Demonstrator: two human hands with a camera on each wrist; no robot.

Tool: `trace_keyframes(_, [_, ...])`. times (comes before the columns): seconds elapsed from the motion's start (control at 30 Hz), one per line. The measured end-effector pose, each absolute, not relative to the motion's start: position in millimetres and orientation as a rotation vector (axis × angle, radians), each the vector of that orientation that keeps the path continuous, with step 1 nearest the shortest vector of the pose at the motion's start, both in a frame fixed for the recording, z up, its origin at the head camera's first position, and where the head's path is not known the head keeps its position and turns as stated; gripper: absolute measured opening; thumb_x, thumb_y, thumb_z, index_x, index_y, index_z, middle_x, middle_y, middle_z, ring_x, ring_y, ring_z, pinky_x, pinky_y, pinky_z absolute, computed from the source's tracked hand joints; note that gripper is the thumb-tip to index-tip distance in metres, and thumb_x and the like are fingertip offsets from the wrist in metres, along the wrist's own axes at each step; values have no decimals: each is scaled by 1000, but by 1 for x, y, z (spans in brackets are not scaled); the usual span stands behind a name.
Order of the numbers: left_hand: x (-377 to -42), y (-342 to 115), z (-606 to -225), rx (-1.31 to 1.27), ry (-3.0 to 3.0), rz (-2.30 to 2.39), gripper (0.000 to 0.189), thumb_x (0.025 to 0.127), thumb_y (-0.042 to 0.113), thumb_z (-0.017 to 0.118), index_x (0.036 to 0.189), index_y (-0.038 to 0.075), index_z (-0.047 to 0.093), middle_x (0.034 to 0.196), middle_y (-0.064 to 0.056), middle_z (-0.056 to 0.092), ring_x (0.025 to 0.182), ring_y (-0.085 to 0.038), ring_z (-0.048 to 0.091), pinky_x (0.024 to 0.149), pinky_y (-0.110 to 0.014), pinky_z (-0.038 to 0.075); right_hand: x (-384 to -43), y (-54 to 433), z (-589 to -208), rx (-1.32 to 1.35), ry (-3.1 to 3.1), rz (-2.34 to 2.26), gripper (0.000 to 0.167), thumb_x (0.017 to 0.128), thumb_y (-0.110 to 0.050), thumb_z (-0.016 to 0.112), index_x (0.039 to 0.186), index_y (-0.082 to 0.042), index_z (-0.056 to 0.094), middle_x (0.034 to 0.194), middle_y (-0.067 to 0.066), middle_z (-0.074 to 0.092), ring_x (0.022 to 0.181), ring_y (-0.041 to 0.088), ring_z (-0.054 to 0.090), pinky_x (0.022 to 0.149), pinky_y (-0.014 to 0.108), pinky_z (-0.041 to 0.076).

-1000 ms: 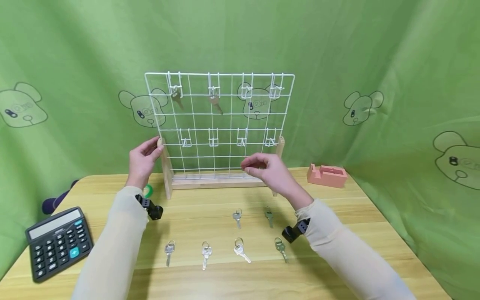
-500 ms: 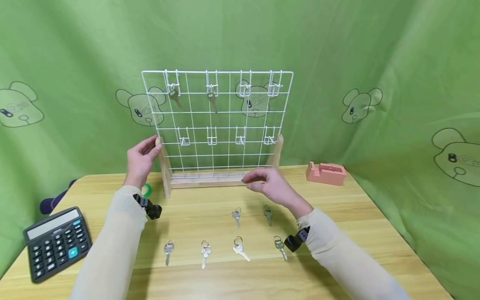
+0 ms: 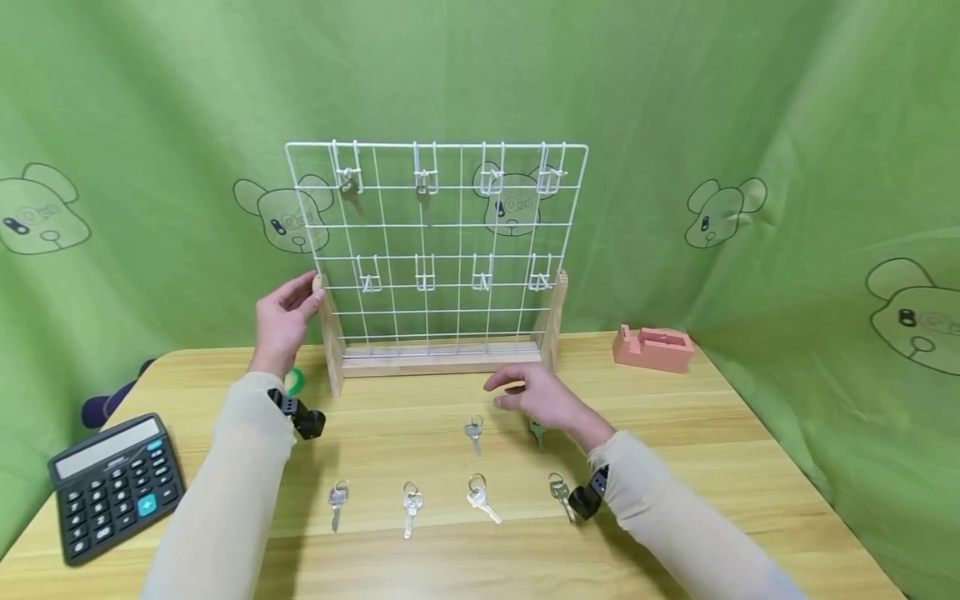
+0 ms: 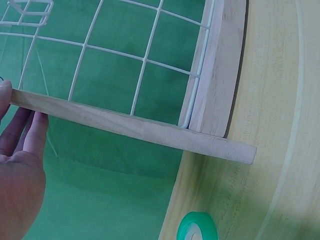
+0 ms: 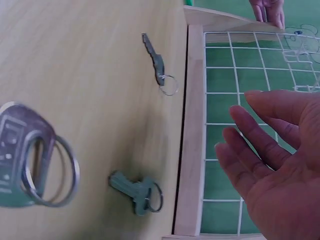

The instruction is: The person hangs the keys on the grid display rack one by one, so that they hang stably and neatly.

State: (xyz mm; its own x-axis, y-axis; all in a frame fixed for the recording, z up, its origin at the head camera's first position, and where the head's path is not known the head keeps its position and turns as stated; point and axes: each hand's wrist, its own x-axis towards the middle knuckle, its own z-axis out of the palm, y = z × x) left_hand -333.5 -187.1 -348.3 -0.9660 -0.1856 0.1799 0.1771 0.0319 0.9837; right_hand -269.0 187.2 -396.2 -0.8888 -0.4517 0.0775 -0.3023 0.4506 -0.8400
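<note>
My left hand (image 3: pixel 282 327) grips the top of the left wooden upright (image 4: pixel 135 127) of a white wire grid rack (image 3: pixel 442 225), thumb on one side and fingers on the other. Holding nothing, my right hand (image 3: pixel 542 398) hovers over the table with its fingers loosely bent, as the right wrist view (image 5: pixel 272 150) also shows. Below its fingertips lies a silver key with a ring (image 3: pixel 473 430); another key (image 3: pixel 537 431) is partly hidden behind the hand. Two keys hang from upper hooks, one at the left (image 3: pixel 351 190) and one beside it (image 3: pixel 423 190).
Along the front lie several more ringed keys, including one at the left (image 3: pixel 338 497) and one near the right wrist (image 3: pixel 559 492). A black calculator (image 3: pixel 116 483) is at the left, a green tape roll (image 3: pixel 296 382) beside the rack, and a pink tape dispenser (image 3: pixel 653 348) at the back right.
My right hand has come down from in front of the rack toward the keys on the table, its fingers spreading apart. The second hanging key has swung to hang straighter. My left hand stays put.
</note>
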Motion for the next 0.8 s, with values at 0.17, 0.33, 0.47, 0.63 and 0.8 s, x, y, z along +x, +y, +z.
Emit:
trace_keyframes(0.17, [-333, -187, -349, 2, -2046, -2019, 47, 95, 12, 65, 140, 9, 53, 143, -12, 51, 127, -22, 51, 100, -19, 46, -271, 183, -405, -714, 2556, -1347, 23, 86, 6, 66, 110, 6, 66, 110, 18, 65, 106, 38, 60, 95, 41, 54])
trace_keyframes(0.33, [-334, -188, -349, -5, -2051, -2019, 47, 95, 12, 65, 140, 9, 52, 144, -11, 50, 128, -22, 50, 100, -19, 46, -273, 176, -412, -710, 2594, -1229, 23, 85, 6, 66, 108, 3, 67, 105, 15, 66, 100, 29, 62, 91, 38, 54])
trace_keyframes(0.47, [-335, -188, -350, -7, -2053, -2021, 48, 95, 14, 66, 140, 10, 52, 144, -11, 50, 128, -21, 50, 100, -19, 46, -277, 172, -417, -713, 2619, -1156, 23, 84, 7, 67, 106, 1, 68, 101, 10, 67, 93, 20, 61, 88, 33, 55])
trace_keyframes(0.63, [-335, -188, -351, -6, -2051, -2018, 48, 94, 14, 66, 140, 9, 53, 143, -11, 51, 128, -21, 50, 100, -19, 46, -282, 167, -420, -711, 2623, -1098, 24, 82, 9, 68, 105, 0, 69, 97, 7, 67, 89, 16, 60, 85, 30, 55])
trace_keyframes(0.8, [-337, -188, -352, -12, -2043, -2021, 47, 94, 13, 66, 140, 9, 53, 143, -12, 51, 127, -22, 50, 100, -19, 46, -287, 164, -423, -709, 2602, -1067, 25, 81, 13, 66, 103, 1, 68, 94, 6, 66, 86, 16, 60, 81, 28, 56])
